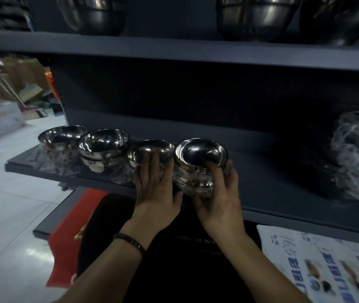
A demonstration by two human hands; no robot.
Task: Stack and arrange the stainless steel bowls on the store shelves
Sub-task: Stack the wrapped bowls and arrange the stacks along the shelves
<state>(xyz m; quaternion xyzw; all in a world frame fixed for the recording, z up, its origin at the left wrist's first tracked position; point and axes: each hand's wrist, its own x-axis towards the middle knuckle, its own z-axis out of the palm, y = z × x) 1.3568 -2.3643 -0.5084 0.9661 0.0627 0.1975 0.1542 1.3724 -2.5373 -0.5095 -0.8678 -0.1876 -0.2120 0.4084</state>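
Head view, A: four stacks of small round mirror-finish stainless steel bowls in a row along the front of the dark grey metal shelf [272,193]. Which one is live?

B: Rightmost stack [200,154]. Right hand [218,193] has its grip clamped on it: fingers curled round the right side, thumb low at the front. On the shelf or just off it, cannot tell. It sits just beside the third stack [150,149].

A: Left?

B: Left hand [154,182], grip apart. Fingers are straight, laid flat on the near rim and wall of the third stack. It holds nothing and only steadies.

A: Pose?

B: Both forearms reach up and forward from below, backs of the hands to the camera, wrists near straight. Dark band [130,240] on the left wrist.

A: How to do it well?

B: My read is that the stack is being lined into the row.
- Hold low near the base so the nested bowls don't tilt. The top bowl looks a bit canted toward the camera.
- Slide, don't lift.
- Use the left palm as a stop so the neighbour doesn't get shoved into the second stack [103,143].
- Match the front line of the leftmost stack [61,135].
- Stay back from the shelf lip, since overhang is the risk.
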